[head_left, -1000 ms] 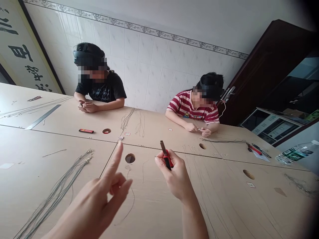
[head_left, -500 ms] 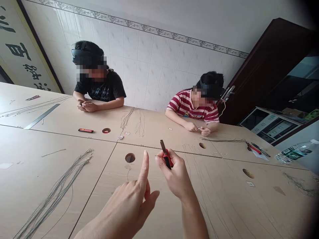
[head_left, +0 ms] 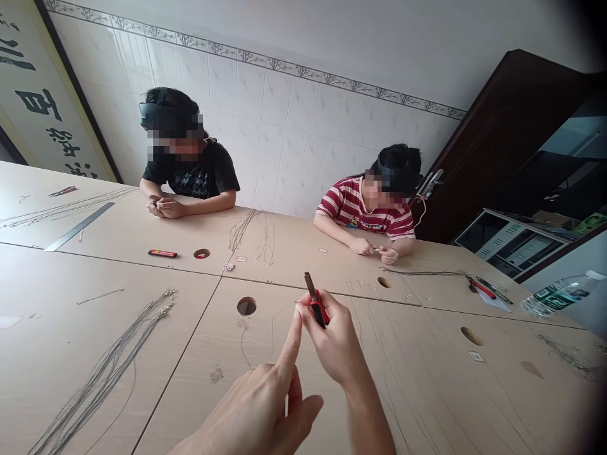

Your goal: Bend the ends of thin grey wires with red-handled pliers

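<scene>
My right hand [head_left: 334, 338] is closed round a small pair of pliers [head_left: 317, 303] with red-and-black handles, their dark metal jaws pointing up. My left hand [head_left: 265, 404] holds nothing; its index finger is stretched out, the thumb stands apart and the other fingers are curled under. That index fingertip meets the tip of the right thumb beside the pliers. Something tiny shows at this spot, too small to name. Under the hands, thin dark cords [head_left: 393, 366] run along the table to the right, and a single loose cord lies left of the fingertip.
A bundle of cords with metal ends [head_left: 118, 354] lies on the left. Across the table [head_left: 190, 272] sit two people, one in a black shirt [head_left: 190, 170], one in a striped shirt [head_left: 365, 202]. Cable holes [head_left: 246, 306], a red-and-black case [head_left: 162, 253], other pliers [head_left: 478, 287] and a water bottle [head_left: 562, 294] are around.
My left hand has moved right, bringing its index fingertip from a gap to the right thumb tip. My right hand keeps the pliers in nearly the same place.
</scene>
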The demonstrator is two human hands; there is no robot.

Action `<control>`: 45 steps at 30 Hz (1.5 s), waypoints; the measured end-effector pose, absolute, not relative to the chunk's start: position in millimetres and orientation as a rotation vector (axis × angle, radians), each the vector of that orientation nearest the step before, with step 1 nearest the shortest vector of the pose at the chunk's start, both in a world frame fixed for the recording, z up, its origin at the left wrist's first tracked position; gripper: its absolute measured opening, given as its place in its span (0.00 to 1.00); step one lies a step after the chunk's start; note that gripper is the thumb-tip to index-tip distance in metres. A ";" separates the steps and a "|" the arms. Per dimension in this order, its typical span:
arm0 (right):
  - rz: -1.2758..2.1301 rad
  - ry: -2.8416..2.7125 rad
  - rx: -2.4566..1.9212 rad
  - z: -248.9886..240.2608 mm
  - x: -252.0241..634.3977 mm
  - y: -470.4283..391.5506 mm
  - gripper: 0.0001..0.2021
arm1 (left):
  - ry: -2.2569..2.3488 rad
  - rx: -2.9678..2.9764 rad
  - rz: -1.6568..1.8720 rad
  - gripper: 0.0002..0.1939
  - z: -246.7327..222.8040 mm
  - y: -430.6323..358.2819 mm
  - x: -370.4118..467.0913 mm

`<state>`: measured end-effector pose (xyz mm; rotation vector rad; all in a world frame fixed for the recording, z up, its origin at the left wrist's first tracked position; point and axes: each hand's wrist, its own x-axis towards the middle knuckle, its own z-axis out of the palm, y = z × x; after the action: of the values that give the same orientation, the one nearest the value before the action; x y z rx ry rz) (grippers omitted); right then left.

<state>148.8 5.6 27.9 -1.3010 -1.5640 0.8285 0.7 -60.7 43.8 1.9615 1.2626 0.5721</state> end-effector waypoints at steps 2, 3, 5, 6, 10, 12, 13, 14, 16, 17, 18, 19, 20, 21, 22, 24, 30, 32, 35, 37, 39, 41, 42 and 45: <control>0.835 -1.569 -1.306 28.5 149.0 5.3 0.08 | 1.237 1.938 0.585 0.40 46.2 -61.2 -0.4; 0.840 -1.570 -1.304 28.8 149.1 5.1 0.08 | 1.228 1.924 0.598 0.40 46.9 -61.3 -1.2; 0.858 -1.562 -1.299 29.3 149.3 4.6 0.08 | 1.202 1.889 0.638 0.38 47.2 -61.3 -2.6; 0.867 -1.555 -1.298 29.5 149.6 4.3 0.09 | 1.184 1.868 0.665 0.37 46.9 -60.9 -3.4; 0.857 -1.542 -1.306 30.9 150.8 3.4 0.09 | 1.139 1.721 0.812 0.31 44.7 -53.4 -9.2; 0.847 -1.539 -1.317 31.9 151.2 3.3 0.09 | 1.186 1.624 0.934 0.29 44.7 -45.1 -13.8; 0.846 -1.536 -1.320 32.3 151.2 3.3 0.10 | 1.227 1.580 1.007 0.27 44.8 -39.9 -16.2; 0.847 -1.536 -1.321 32.7 151.1 3.2 0.10 | 1.274 1.546 1.084 0.24 44.7 -34.1 -18.3; 0.847 -1.540 -1.317 33.0 150.7 3.1 0.10 | 1.358 1.510 1.199 0.19 43.3 -22.0 -21.2; 0.847 -1.545 -1.314 33.0 150.4 3.0 0.10 | 1.388 1.505 1.230 0.17 41.7 -16.2 -21.7; 0.846 -1.550 -1.312 32.8 150.1 2.8 0.10 | 1.406 1.505 1.245 0.15 39.5 -11.0 -21.5; 0.844 -1.556 -1.311 32.7 149.9 2.6 0.09 | 1.410 1.515 1.248 0.14 36.9 -6.8 -20.8; 0.839 -1.560 -1.310 32.6 149.6 2.3 0.09 | 1.410 1.529 1.248 0.13 34.2 -3.6 -19.5; 0.834 -1.564 -1.309 32.6 149.4 2.1 0.09 | 1.408 1.545 1.249 0.13 31.8 -1.5 -17.9; 0.829 -1.567 -1.308 32.7 149.3 1.8 0.09 | 1.410 1.558 1.251 0.12 29.9 -0.4 -16.3; 0.827 -1.571 -1.310 32.9 148.9 1.3 0.09 | 1.417 1.571 1.239 0.13 28.3 -0.4 -13.6; 0.878 -1.576 -1.300 31.8 147.2 0.5 0.08 | 1.341 1.490 1.117 0.15 33.3 -4.3 -12.4; 0.897 -1.579 -1.283 31.1 146.5 0.8 0.07 | 1.300 1.467 1.079 0.15 34.7 -5.3 -12.4; 0.924 -1.579 -1.269 31.0 145.7 1.0 0.07 | 1.281 1.434 1.057 0.15 35.3 -6.0 -11.9; 0.935 -1.578 -1.260 31.3 145.4 0.7 0.07 | 1.278 1.425 1.060 0.15 34.6 -5.4 -12.0; 0.940 -1.575 -1.254 31.7 145.1 0.1 0.07 | 1.269 1.442 1.072 0.15 32.9 -3.9 -12.4; 0.943 -1.576 -1.258 32.0 144.8 -0.5 0.07 | 1.255 1.464 1.080 0.14 30.7 -2.0 -13.0; 0.944 -1.577 -1.265 32.2 144.8 -0.6 0.07 | 1.247 1.474 1.084 0.13 29.6 -1.2 -13.1; 0.937 -1.587 -1.282 32.6 144.8 -0.6 0.08 | 1.218 1.495 1.088 0.12 27.4 0.1 -13.2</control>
<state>144.8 -0.6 32.6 -1.2825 -1.5865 0.9373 -13.2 0.1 27.4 1.4948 1.2181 1.0877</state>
